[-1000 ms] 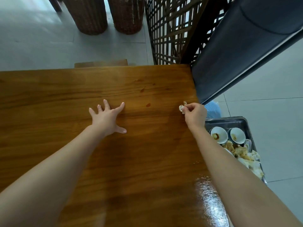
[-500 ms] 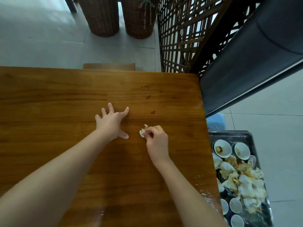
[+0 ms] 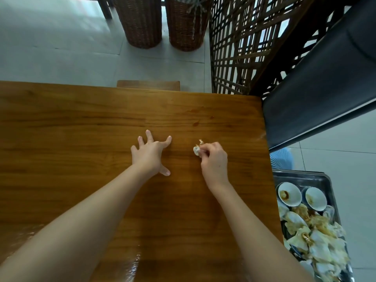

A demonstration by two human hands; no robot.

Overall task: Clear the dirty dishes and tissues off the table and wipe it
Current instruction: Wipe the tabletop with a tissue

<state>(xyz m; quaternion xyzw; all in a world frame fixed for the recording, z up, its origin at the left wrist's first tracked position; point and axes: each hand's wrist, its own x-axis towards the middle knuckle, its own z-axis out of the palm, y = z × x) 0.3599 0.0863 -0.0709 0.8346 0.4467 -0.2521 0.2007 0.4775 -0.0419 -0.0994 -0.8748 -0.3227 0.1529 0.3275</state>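
A person's left hand [image 3: 151, 154] rests spread-fingered on the wooden table [image 3: 81, 129]. The right hand [image 3: 213, 161] pinches one crumpled tissue [image 3: 197, 151] against the tabletop. Beside the table, one metal tray [image 3: 325, 178] carries two stained bowls [image 3: 289, 194] and heaped used tissues [image 3: 317, 239].

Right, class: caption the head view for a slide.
Right hand pinches a crumpled tissue on the table; left hand rests spread.

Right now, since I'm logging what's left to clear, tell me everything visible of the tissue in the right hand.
The tissue is a small white crumpled wad, seemingly paper, one twisted tip sticking out. The right hand pinches it in curled fingers, over the wooden table; whether it touches the wood is unclear.
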